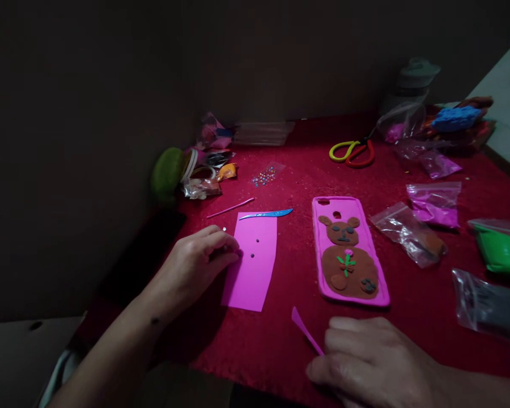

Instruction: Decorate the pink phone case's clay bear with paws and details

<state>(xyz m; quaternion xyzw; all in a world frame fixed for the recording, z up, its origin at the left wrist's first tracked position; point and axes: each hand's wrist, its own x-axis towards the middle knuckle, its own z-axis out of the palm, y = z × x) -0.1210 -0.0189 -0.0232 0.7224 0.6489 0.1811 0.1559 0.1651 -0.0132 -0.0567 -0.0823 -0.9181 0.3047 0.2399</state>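
At the red surface's (293, 255) near edge, your right hand (369, 362) pinches a pink tool (306, 330). Your left hand (195, 258) is at the pink paper's (246, 286) left edge, fingertips close together; whether they pinch anything, I cannot tell. The phone case (363, 235) lies between the paper and the surface's right edge. A blue knife (274, 213) crosses the paper's far edge.

This is looking like a home craft corner: clay bags (436, 214) are lining the frame's right side, and a clay bear (332, 263) is decorating a phone case (362, 238) on the red desk (297, 175).
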